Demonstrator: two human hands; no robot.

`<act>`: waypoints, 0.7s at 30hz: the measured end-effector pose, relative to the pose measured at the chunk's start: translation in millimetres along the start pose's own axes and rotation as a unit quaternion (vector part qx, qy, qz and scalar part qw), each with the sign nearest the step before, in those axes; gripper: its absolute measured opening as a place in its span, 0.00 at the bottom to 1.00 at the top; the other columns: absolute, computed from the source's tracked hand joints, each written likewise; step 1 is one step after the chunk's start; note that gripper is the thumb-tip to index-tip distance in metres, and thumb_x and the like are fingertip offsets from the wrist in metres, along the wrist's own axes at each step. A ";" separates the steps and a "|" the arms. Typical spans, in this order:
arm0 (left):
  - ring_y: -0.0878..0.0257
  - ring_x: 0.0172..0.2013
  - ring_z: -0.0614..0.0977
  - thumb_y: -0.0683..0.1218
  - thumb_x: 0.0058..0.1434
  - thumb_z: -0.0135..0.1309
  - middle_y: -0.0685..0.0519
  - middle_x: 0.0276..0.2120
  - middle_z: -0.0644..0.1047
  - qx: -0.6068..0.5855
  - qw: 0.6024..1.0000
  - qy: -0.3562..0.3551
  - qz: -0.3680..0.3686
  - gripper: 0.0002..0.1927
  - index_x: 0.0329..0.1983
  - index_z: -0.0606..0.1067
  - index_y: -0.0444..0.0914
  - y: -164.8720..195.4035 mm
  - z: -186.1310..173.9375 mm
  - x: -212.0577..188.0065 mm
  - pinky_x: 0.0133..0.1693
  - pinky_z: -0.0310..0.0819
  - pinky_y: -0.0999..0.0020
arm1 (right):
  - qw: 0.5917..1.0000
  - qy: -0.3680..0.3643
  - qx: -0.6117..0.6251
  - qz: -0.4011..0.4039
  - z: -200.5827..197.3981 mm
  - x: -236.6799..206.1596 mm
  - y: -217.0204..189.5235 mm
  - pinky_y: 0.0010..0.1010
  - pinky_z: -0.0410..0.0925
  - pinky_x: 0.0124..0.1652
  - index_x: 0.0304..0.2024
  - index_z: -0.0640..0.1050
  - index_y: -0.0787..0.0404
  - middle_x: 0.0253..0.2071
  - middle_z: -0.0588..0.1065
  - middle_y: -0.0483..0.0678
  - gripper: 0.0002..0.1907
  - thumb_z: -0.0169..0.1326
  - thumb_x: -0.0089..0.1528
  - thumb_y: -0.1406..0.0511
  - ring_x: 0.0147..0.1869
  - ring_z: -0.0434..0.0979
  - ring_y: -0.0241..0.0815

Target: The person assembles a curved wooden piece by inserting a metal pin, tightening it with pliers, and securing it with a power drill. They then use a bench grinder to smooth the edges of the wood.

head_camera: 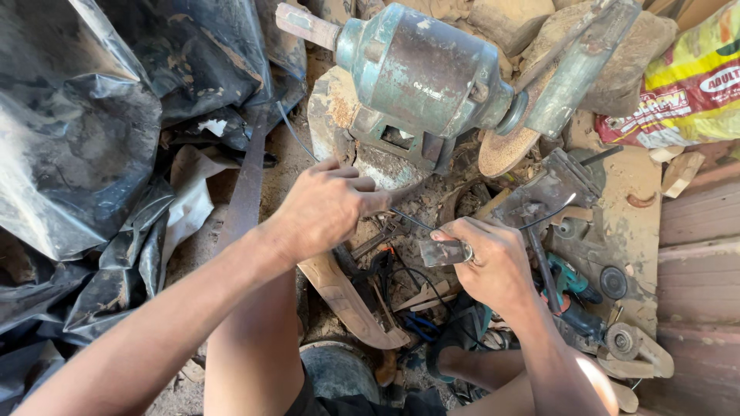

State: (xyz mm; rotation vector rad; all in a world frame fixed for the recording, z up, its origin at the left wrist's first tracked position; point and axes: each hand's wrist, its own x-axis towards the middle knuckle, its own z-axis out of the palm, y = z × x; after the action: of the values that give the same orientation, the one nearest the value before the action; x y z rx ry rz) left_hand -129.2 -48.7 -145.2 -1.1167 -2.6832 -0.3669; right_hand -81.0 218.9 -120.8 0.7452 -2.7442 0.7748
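1. Black plastic sheeting point(73, 139) filled the whole left side, crumpled in heaps against the dirt floor, so there was little room that way.
2. Green and rust-stained, the bench grinder point(420, 69) stood at the top centre with its worn grinding disc point(505, 150) on the right end, just above the person's hands.
3. To the right lay a wooden board point(628, 223) cluttered with a small angle grinder point(597, 327) and loose discs; a yellow and red sack point(686, 85) sat in the top right corner.
4. The left forearm came up from the lower left corner at a slant, wrist slightly bent, ending in the left hand point(324, 208) just below the grinder's base.
5. The right arm rose from the bottom right, and the right hand point(493, 258) hovered over tangled wires and scraps, near the left hand but not touching it.
6. A curved wooden piece point(347, 296) lay under the left wrist.
7. Left fingers were curled together in a loose fist, knuckles up, seemingly pinching the end of a thin dark wire point(408, 219).
8. Right fingers and thumb were pressed round a small flat metal piece point(443, 252), which stuck out leftward between the two hands.
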 end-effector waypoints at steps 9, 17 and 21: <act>0.55 0.43 0.81 0.47 0.37 0.64 0.56 0.36 0.78 0.005 0.998 -0.025 -0.051 0.29 0.48 0.78 0.48 -27.5 -13.8 -12.1 0.47 0.71 0.54 | 0.997 0.004 0.074 0.021 5.2 -15.9 1.5 0.34 0.72 0.32 0.38 0.80 0.61 0.32 0.81 0.51 0.11 0.59 0.53 0.76 0.34 0.84 0.49; 0.59 0.45 0.82 0.42 0.52 0.55 0.57 0.35 0.78 0.064 0.996 -0.034 -0.047 0.20 0.49 0.79 0.50 -61.2 -6.7 -27.8 0.52 0.71 0.59 | 0.995 -0.009 0.094 0.026 9.0 -30.0 10.1 0.30 0.72 0.33 0.40 0.81 0.63 0.33 0.81 0.51 0.13 0.58 0.54 0.77 0.33 0.84 0.44; 0.57 0.46 0.81 0.41 0.50 0.55 0.58 0.39 0.80 0.078 0.997 0.024 0.004 0.21 0.47 0.80 0.49 -74.1 -9.7 -26.3 0.55 0.68 0.58 | 0.994 -0.002 0.106 0.033 8.1 -33.4 14.2 0.27 0.71 0.32 0.40 0.81 0.63 0.32 0.81 0.50 0.12 0.57 0.55 0.77 0.31 0.83 0.38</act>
State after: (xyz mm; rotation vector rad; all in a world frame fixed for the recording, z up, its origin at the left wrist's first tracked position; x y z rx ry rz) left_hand -163.1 -119.6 -154.5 -1.0580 -2.6143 -0.1756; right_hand -60.2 238.9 -144.2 0.6982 -2.7298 1.0928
